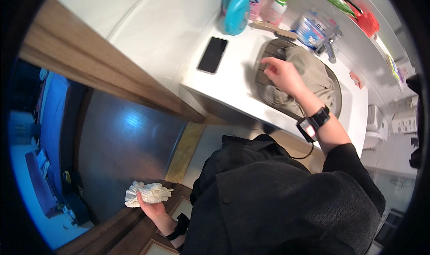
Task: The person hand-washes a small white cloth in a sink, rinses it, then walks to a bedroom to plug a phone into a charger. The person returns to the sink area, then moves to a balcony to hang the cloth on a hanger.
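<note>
My left hand (153, 208) is held out at the lower left, gripping a crumpled, textured white cloth (147, 193) beside a dark wooden door. My right hand (282, 75) hovers over a grey-brown basin (260, 78) set in the white sink. Nothing shows between its fingers, which are partly bent and apart. Under and beyond this hand, a bunched beige garment (310, 70) fills much of the basin. A black strap with a small device (307, 129) and a cable sits on my right wrist.
On the white countertop (235, 90) lie a smartphone (212, 55) and a scrubbing brush (273, 29). Behind them stand a blue detergent bottle (237, 15), a green-trigger spray bottle (277, 10) and a plastic pouch (310, 30). A chrome faucet (329, 46) overhangs the sink. A wooden door frame (111, 70) borders the left.
</note>
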Action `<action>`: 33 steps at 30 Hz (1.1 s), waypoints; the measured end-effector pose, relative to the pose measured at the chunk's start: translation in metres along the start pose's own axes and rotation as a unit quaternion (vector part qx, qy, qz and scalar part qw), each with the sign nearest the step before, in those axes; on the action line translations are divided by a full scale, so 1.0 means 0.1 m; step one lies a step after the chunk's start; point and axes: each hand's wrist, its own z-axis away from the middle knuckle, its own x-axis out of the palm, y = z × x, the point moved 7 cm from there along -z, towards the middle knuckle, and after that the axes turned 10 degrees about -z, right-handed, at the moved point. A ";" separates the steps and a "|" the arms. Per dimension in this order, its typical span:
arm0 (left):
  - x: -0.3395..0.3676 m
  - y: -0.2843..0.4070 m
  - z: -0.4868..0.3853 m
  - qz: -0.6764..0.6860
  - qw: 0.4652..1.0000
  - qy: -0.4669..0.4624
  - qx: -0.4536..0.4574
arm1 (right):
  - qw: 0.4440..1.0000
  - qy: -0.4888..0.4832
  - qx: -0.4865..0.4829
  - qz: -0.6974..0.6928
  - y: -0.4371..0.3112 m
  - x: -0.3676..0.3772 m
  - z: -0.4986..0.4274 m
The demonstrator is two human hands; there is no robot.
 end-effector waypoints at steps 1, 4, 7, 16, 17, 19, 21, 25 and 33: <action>0.00 0.00 0.01 0.000 1.000 -0.003 0.006 | 0.999 -0.040 -0.017 -0.005 -0.03 0.22 -0.16; -0.06 0.00 0.06 0.003 0.999 0.030 0.024 | 0.998 -0.016 -0.014 -0.055 0.00 0.73 -0.66; -0.12 -0.03 0.10 0.032 0.998 0.052 0.033 | 0.995 0.068 -0.058 -0.044 -0.04 1.20 -1.22; -0.30 -0.12 0.06 0.090 0.986 0.130 0.047 | 0.979 0.075 0.073 0.173 0.44 2.00 -2.00; -0.34 -0.14 0.04 0.099 0.985 0.139 0.038 | 0.974 0.089 0.046 0.203 0.48 1.98 -2.02; -0.39 -0.11 -0.04 0.110 0.983 0.132 0.067 | 0.975 0.107 0.051 0.190 0.72 1.92 -2.06; -0.48 -0.17 -0.11 0.126 0.980 0.153 0.034 | 0.969 0.123 0.096 0.192 1.11 1.84 -2.07; -0.59 -0.21 -0.21 0.122 0.975 0.175 0.057 | 0.948 0.108 0.193 0.229 2.24 1.57 -2.07; -0.85 -0.48 -0.65 0.128 0.979 0.120 0.102 | 0.988 0.138 -0.026 0.058 2.43 2.14 -1.21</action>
